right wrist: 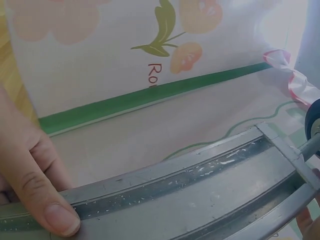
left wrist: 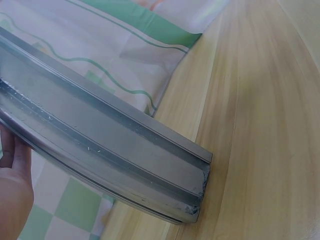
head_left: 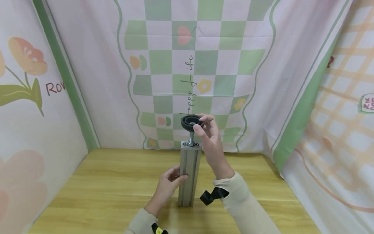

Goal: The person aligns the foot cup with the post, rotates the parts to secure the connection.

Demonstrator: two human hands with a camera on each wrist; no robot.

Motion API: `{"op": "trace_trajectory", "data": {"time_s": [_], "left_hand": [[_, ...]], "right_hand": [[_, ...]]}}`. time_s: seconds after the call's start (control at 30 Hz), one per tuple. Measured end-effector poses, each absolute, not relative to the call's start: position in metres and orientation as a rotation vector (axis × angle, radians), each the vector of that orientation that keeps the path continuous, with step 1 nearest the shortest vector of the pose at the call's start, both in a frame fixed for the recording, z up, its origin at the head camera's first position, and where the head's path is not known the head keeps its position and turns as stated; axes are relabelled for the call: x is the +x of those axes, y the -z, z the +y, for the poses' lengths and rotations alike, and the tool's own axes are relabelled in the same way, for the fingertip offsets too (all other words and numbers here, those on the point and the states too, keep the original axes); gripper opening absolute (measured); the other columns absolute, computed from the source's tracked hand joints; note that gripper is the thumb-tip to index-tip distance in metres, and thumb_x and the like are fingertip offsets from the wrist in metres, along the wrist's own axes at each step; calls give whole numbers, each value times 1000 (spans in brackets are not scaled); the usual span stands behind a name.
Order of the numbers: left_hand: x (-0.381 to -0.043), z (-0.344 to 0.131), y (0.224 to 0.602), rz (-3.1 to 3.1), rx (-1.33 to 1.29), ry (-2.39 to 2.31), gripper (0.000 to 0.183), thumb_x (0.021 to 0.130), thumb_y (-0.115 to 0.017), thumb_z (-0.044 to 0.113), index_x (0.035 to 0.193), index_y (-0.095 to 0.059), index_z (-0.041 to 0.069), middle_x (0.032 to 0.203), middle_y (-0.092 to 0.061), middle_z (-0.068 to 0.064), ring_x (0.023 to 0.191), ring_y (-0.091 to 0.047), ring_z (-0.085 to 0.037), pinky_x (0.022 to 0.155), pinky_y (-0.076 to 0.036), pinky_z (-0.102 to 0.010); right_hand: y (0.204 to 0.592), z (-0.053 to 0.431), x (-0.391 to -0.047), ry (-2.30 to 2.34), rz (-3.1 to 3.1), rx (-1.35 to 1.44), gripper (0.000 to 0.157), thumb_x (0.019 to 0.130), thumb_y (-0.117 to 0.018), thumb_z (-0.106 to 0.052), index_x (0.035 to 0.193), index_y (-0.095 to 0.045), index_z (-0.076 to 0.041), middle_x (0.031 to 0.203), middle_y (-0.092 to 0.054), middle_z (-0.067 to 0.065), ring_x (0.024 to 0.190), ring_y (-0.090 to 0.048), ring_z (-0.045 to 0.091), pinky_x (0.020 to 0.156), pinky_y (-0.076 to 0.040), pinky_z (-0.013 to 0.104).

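Note:
An aluminium profile (head_left: 187,175) with lengthwise grooves is held upright over the wooden table. My left hand (head_left: 168,186) grips its side around mid-height, thumb across the front face. From the profile's capped top rises a threaded metal stem (head_left: 191,139), which carries a round black levelling foot (head_left: 185,126). My right hand (head_left: 212,141) pinches the foot's right rim between thumb and fingers. In the left wrist view, the profile's lower end (left wrist: 192,200) is at the tabletop; whether it touches, I cannot tell. Pale specks lie in the groove (right wrist: 185,177) in the right wrist view.
The light wooden table (head_left: 111,188) extends to both sides of the profile. A checked curtain (head_left: 230,65) hangs behind the table's far edge. Printed fabric walls, one with flowers (head_left: 27,57), close in the left and right sides.

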State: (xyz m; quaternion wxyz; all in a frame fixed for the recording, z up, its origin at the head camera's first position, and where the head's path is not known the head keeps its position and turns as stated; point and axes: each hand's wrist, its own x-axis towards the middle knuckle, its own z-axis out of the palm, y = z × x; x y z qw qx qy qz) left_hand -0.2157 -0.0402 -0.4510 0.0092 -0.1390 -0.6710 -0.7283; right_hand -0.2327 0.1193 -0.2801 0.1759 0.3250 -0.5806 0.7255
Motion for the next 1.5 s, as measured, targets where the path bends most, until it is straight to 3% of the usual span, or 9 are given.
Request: {"op": "trace_trajectory", "data": {"time_s": [0.07,0.3,0.43,0.57,0.7,0.77,0.87,1.1,1.5], "left_hand": [[-216,-40,451,-2094,-437,2280,44,89,-79,24,128,-65,8,110,-67,-9,102,-62,-22,88,-54,-28],[-217,-41,452,-2101,-435,2278,45,89,-79,26,128,-65,10,112,-67,-8,103,-62,-23,88,-54,-29],[-216,-40,451,-2108,-432,2276,44,89,-79,25,128,-65,10,110,-67,-8,103,-62,-23,89,-53,-29],[-215,-39,450,-2109,-435,2284,45,88,-79,25,129,-65,9,110,-67,-8,102,-61,-23,88,-54,-29],[-215,-39,451,-2107,-436,2286,47,89,-79,26,129,-65,9,110,-67,-8,103,-62,-23,88,-54,-29],[-216,-39,452,-2109,-435,2281,47,89,-79,27,129,-64,9,110,-67,-8,103,-62,-22,88,-54,-29],[-217,-39,453,-2109,-433,2279,47,88,-79,28,129,-65,9,111,-67,-7,104,-62,-22,89,-54,-29],[-217,-39,453,-2108,-434,2267,47,88,-80,28,128,-65,9,109,-67,-7,102,-62,-22,88,-54,-29],[-216,-41,452,-2104,-422,2276,47,88,-80,28,128,-65,8,110,-67,-7,103,-62,-22,89,-53,-28]], "right_hand": [[279,119,-231,-2027,-1657,895,19,97,-60,-15,110,-46,-16,134,-48,9,115,-52,33,88,-52,31],[277,118,-233,-1805,-1700,856,31,92,-72,-13,106,-47,0,131,-41,17,112,-50,31,93,-46,33],[280,120,-234,-1795,-1689,855,48,90,-77,-37,109,-49,-3,136,-37,15,119,-45,30,97,-42,36],[284,124,-235,-1827,-1683,892,57,91,-67,-58,121,-53,-12,149,-33,6,134,-38,30,106,-34,46],[283,126,-239,-1878,-1689,1004,56,103,-45,-50,141,-47,-9,161,-27,8,145,-28,29,116,-20,53],[281,126,-241,-1917,-1693,1063,58,106,-35,-45,147,-43,-5,162,-25,10,149,-19,23,119,-12,51],[280,126,-243,-2033,-1650,1154,59,108,-28,-41,150,-38,-1,162,-23,15,150,-18,23,119,-10,52],[280,127,-246,-2162,-1611,1181,47,104,-34,-27,145,-45,-9,156,-34,16,146,-26,34,117,-15,50],[279,126,-246,-2164,-1605,1160,36,101,-37,-24,133,-51,-16,150,-42,23,142,-35,34,115,-22,47]]}}
